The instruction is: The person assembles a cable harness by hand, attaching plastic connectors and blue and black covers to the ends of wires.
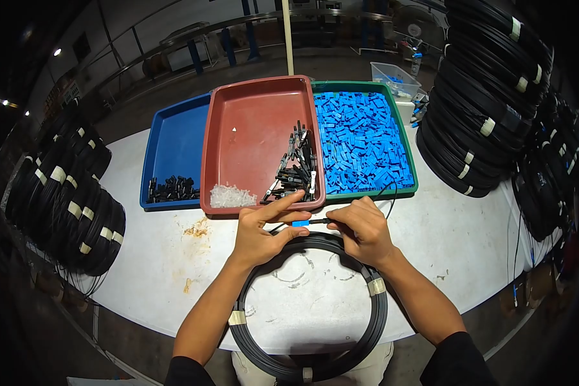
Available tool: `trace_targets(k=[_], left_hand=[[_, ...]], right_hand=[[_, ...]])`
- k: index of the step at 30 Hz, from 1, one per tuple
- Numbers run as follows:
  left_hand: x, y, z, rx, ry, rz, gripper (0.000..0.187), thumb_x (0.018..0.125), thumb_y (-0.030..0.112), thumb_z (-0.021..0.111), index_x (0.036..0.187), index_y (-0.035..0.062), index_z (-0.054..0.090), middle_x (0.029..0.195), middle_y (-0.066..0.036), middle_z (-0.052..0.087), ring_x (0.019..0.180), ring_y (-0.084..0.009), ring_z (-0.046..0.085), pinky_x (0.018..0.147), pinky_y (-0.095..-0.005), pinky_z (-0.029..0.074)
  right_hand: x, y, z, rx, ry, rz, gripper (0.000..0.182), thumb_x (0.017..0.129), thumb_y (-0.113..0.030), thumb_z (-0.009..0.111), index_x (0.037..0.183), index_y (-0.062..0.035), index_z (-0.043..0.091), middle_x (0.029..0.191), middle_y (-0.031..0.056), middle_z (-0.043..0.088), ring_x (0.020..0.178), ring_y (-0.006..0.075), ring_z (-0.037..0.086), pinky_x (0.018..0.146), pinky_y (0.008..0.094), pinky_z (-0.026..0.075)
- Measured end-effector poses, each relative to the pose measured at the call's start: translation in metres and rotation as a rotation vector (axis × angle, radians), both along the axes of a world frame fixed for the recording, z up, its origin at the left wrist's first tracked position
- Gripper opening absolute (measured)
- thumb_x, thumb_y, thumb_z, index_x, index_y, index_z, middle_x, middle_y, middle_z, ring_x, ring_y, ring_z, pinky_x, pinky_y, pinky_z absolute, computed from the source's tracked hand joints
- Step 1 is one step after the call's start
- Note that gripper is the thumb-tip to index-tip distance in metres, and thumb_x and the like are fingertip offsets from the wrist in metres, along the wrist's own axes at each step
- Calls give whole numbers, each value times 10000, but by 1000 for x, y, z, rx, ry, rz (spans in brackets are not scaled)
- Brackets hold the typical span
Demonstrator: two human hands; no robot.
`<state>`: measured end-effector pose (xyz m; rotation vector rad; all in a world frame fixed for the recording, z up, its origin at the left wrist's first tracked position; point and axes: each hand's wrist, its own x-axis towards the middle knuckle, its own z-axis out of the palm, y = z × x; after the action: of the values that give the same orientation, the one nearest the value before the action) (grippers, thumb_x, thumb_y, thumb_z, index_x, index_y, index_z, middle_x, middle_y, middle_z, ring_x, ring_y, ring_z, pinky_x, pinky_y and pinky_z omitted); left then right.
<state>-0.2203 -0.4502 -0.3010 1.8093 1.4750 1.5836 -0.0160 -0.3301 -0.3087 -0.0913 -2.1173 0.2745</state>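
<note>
A small blue connector housing [300, 223] sits between the thumb and fingers of my left hand [260, 228], above the top of a cable coil. With fingertips pinched together, my right hand [365, 228] grips the black cable end [319, 221] that lines up with the housing. Whether the two parts are fully joined cannot be made out. Below both hands, the black cable coil [238, 328] lies on the white table and overhangs its front edge, bound with pale tape. A thin black cable runs up behind my right hand.
A red tray [238, 122] holds black connector parts and clear pieces. Blue housings fill a green tray [402, 132]; a blue tray [174, 145] has black parts. Stacked cable coils [482, 109] tower at right, more coils [77, 212] at left. A clear bin [395, 78] stands behind.
</note>
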Motion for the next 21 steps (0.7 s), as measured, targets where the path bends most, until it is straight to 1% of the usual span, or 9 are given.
trace_targets(k=[2, 5, 9, 10, 12, 16, 18, 19, 21], left_hand=[[2, -2, 2, 37, 61, -33, 627, 762, -8, 856, 1348, -12, 632, 968, -155, 786, 969, -190, 765, 919, -297, 580], [6, -5, 6, 40, 47, -46, 616, 758, -4, 863, 1332, -19, 642, 982, -154, 785, 971, -185, 764, 910, -294, 583], [8, -5, 2, 35, 41, -64, 578, 752, 2, 872, 1293, -26, 670, 996, -152, 784, 965, -183, 765, 890, -280, 588], [7, -5, 2, 35, 40, -61, 578, 752, 2, 872, 1293, -26, 670, 996, -152, 784, 965, -183, 765, 890, -280, 588], [7, -4, 3, 83, 83, -70, 545, 782, 46, 860, 1298, 15, 685, 1020, -114, 788, 904, -168, 776, 788, -262, 611], [8, -2, 1, 94, 89, -55, 537, 780, 51, 862, 1288, 15, 692, 1036, -112, 787, 906, -175, 777, 790, -269, 612], [7, 1, 1, 175, 147, -16, 490, 768, 24, 863, 1232, -17, 713, 1004, -143, 787, 908, -183, 776, 850, -270, 599], [7, 2, 2, 177, 147, -17, 490, 768, 24, 863, 1232, -17, 713, 1004, -143, 787, 908, -183, 776, 850, -270, 599], [5, 1, 4, 182, 215, 74, 355, 790, 39, 846, 1133, -3, 764, 954, -134, 793, 812, -171, 777, 776, -256, 601]], right_hand=[[0, -2, 1, 50, -12, 5, 227, 760, -6, 790, 970, -29, 705, 780, 50, 658, 662, 225, 572, 636, 364, 388], [-1, -3, 3, 76, 27, 23, 247, 744, 3, 790, 975, -25, 707, 797, 49, 673, 656, 224, 571, 626, 361, 400], [-2, -4, 0, 24, 36, 79, 245, 760, -42, 817, 979, -25, 710, 786, 53, 674, 651, 224, 577, 623, 355, 415], [-3, -5, -1, -3, 41, 100, 246, 766, -62, 826, 979, -24, 711, 777, 55, 671, 650, 224, 581, 623, 354, 418], [-1, -5, 1, 8, 26, 80, 249, 769, -77, 831, 982, -26, 713, 774, 57, 669, 653, 226, 585, 627, 356, 419], [-2, -1, 1, 9, 26, 26, 252, 771, -92, 837, 986, -33, 719, 773, 63, 669, 655, 234, 592, 634, 362, 424], [-2, 2, -3, -35, 12, 17, 247, 773, -96, 837, 982, -35, 720, 777, 63, 671, 661, 234, 596, 640, 363, 428], [-1, 3, -4, -77, -3, 11, 242, 775, -100, 837, 978, -37, 721, 780, 62, 674, 667, 235, 600, 646, 364, 431], [-1, 3, -4, -94, 0, 12, 235, 778, -101, 835, 973, -35, 721, 787, 64, 678, 672, 235, 604, 652, 364, 434]])
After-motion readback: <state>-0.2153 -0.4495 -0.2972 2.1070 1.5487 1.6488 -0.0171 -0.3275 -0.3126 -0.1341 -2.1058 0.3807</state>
